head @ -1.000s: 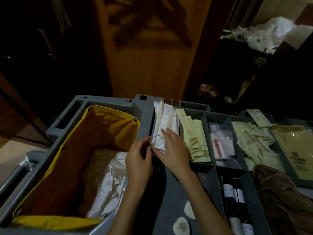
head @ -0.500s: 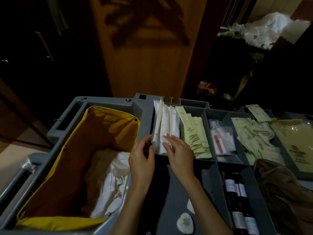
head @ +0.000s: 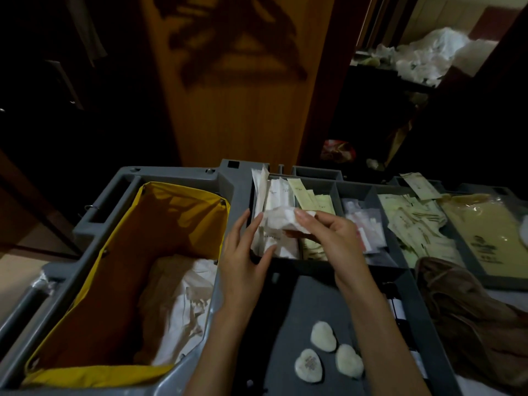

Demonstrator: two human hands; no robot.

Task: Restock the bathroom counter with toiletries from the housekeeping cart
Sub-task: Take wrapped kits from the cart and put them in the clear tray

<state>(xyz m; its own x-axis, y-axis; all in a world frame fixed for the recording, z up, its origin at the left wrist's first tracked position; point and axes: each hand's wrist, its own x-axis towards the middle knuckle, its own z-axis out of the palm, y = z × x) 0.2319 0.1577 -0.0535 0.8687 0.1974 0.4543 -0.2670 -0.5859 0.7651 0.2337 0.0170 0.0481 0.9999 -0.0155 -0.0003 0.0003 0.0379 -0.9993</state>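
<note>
Well, early days: the right hand (head: 328, 235) pinched one white packet (head: 281, 221) just above its compartment in the housekeeping cart (head: 177, 174), while the left hand (head: 243, 258) lay open, straight fingers against the stacked white sachets (head: 275, 192). By my reckoning the restock had barely begun, with the bathroom counter out of view.

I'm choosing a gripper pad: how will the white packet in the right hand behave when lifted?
The white packet looks floppy: it creases and sags in the right hand. It is likely light, since a fingertip pinch carries it. It seems unlikely to roll, being flat.
</note>
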